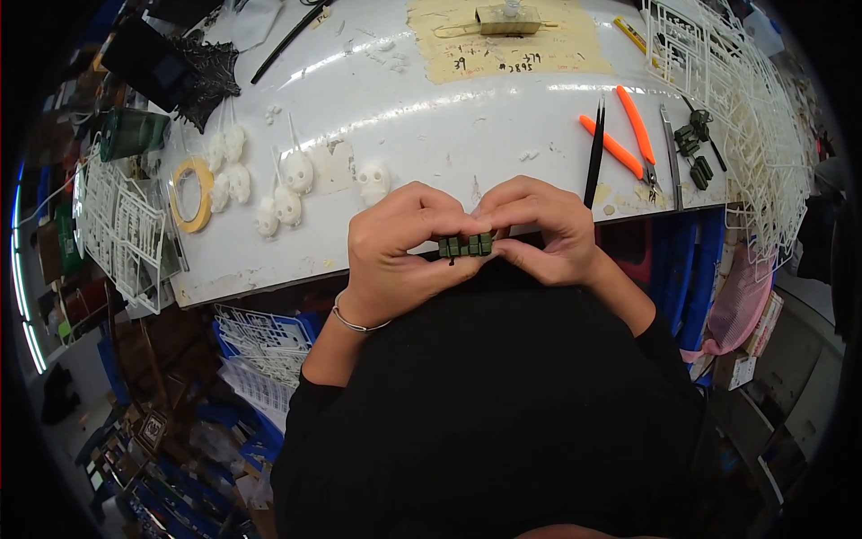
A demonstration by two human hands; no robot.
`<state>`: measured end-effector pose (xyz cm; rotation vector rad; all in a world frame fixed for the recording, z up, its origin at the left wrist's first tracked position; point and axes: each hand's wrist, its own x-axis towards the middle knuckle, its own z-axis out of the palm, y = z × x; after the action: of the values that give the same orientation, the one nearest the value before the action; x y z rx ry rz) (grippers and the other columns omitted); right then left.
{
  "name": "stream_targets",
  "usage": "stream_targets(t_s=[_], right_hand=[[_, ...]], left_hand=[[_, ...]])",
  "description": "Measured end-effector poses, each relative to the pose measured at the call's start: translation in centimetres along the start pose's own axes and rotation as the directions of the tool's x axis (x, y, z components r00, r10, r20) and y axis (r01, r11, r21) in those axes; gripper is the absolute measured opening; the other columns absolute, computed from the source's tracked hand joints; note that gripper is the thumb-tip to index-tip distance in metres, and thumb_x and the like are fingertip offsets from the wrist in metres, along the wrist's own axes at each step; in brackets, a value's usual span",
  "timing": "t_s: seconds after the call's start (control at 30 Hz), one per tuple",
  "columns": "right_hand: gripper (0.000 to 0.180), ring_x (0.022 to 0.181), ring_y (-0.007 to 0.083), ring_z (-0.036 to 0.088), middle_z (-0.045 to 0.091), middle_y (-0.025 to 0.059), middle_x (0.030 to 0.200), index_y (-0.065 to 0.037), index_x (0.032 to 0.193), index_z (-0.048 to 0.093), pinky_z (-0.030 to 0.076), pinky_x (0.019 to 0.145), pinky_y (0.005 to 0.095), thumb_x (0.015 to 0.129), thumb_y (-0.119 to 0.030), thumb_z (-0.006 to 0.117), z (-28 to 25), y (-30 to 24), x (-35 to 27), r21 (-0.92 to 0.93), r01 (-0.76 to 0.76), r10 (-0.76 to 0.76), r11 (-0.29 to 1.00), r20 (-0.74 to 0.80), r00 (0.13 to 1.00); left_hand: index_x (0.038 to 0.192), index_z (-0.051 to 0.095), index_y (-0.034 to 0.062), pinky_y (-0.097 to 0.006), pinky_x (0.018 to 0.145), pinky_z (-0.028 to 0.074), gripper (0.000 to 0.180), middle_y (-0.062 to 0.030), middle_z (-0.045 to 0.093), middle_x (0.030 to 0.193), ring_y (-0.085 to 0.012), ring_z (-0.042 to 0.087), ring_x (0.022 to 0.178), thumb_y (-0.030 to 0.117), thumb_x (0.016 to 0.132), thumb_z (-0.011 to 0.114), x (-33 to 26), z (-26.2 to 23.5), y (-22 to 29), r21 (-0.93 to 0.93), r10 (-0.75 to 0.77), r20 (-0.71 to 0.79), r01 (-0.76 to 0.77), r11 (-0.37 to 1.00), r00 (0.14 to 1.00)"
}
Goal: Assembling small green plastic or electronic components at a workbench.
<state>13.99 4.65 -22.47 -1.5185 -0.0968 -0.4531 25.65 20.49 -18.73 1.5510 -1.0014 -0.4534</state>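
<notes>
Between my two hands, just over the table's front edge, is a small dark green moulded model part [465, 244] with several blocky segments and a thin dark stub below. My left hand [395, 238] pinches it from the left with thumb and forefinger. From the other side my right hand [543, 229] grips its right end, thumb below and fingers above. More dark green parts [690, 144] lie on the table at the right. Black tweezers [595, 153], orange-handled cutting pliers [636, 135] and a slim metal tool [671, 157] lie nearer my right hand.
White skull-shaped pieces [296, 171] and a yellow tape roll [191, 196] are on the white table [395, 99] at left. White part frames are stacked at far right [745, 108] and far left [126, 225]. A metal block [507, 20] stands on taped paper [440, 63] at the back.
</notes>
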Motion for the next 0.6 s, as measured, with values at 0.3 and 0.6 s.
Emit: stream_targets(t_s=[0.3, 0.6], right_hand=[[0.030, 0.068, 0.0101, 0.050, 0.063, 0.0087, 0.098, -0.003, 0.102, 0.068, 0.040, 0.056, 0.0191, 0.075, 0.009, 0.067, -0.3, 0.0, -0.4, -0.020, 0.000, 0.001, 1.000, 0.018, 1.000], [0.028, 0.066, 0.0091, 0.048, 0.063, 0.0076, 0.094, -0.003, 0.100, 0.068, 0.038, 0.055, 0.0182, 0.074, 0.006, 0.069, 0.1, -0.5, -0.3, -0.062, 0.004, -0.006, 0.998, -0.026, 1.000]], left_hand=[[0.087, 0.072, 0.0043, -0.020, 0.057, 0.040, 0.030, -0.0043, 0.062, 0.083, -0.0098, 0.050, 0.066, -0.004, 0.060, 0.082, -0.3, 0.2, -0.3, -0.084, -0.039, -0.009, 0.038, 0.996, 0.999], [0.095, 0.071, 0.0030, -0.020, 0.062, 0.048, 0.030, -0.0070, 0.066, 0.091, -0.0120, 0.060, 0.074, -0.004, 0.067, 0.080, -1.3, 0.1, -1.5, -0.278, -0.131, 0.044, 0.138, 0.951, 0.990]])
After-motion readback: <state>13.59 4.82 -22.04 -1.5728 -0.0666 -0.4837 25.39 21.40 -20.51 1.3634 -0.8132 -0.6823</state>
